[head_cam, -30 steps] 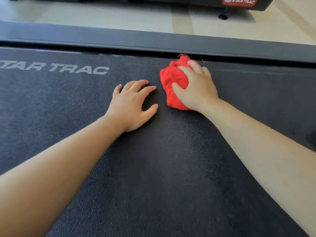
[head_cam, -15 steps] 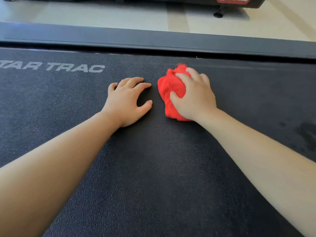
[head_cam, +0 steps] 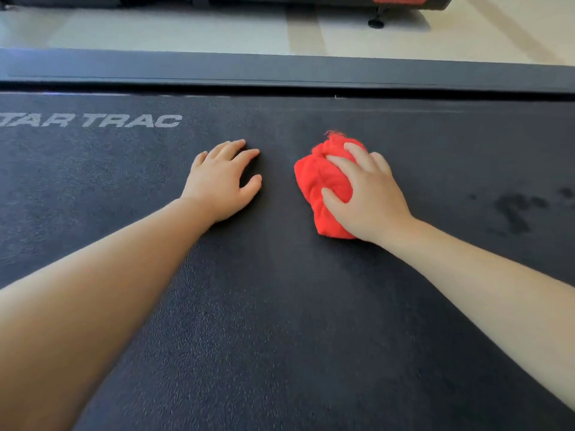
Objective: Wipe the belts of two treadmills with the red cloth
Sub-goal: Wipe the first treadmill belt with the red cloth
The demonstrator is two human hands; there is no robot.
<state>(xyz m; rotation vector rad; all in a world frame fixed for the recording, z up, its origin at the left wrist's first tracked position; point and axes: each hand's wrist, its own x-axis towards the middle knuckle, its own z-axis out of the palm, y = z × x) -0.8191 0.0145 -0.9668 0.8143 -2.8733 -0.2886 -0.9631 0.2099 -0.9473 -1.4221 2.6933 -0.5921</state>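
A black textured treadmill belt [head_cam: 280, 321] fills most of the view, with white "STAR TRAC" lettering [head_cam: 93, 121] at its far left. The bunched red cloth [head_cam: 320, 181] lies on the belt near the middle. My right hand [head_cam: 370, 197] presses down on the cloth with fingers curled over it. My left hand [head_cam: 222, 178] rests flat on the belt to the cloth's left, fingers spread and holding nothing, a hand's width from the cloth.
The grey side rail [head_cam: 280, 68] runs along the belt's far edge. Dark damp marks [head_cam: 516, 209] sit on the belt at the right. Beyond pale floor [head_cam: 186, 32], a second treadmill's base [head_cam: 401, 0] with a red logo shows at the top.
My right hand has drawn the red cloth back from the far rail toward me and a little to the right. The gap between the cloth and my left hand has widened.
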